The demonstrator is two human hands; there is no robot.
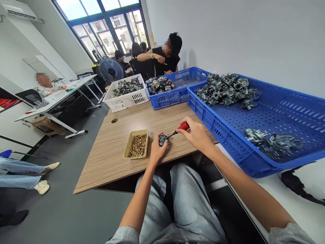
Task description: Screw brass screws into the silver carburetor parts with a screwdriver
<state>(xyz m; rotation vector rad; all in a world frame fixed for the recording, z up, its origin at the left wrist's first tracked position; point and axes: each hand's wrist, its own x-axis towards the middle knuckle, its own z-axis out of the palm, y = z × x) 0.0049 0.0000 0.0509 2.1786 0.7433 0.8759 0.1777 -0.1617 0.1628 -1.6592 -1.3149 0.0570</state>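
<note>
My left hand (157, 149) is closed around a grey metal carburetor (163, 139), holding it low over the wooden table (106, 142). A screwdriver (183, 126) with a red handle is gripped in my right hand (196, 134). Its dark shaft points left and down, with the tip at the carburetor; the exact contact point is too small to make out. Just left of my left hand stands a small cream tray (125, 151) filled with small brass parts (138, 145), apparently jets.
On the right, a large blue crate (218, 130) holds piled carburetors (225, 89). Behind the table's far edge are another blue crate (165, 101) and a white basket (122, 103) of metal parts. A co-worker (162, 57) sits beyond them, near a fan (110, 69).
</note>
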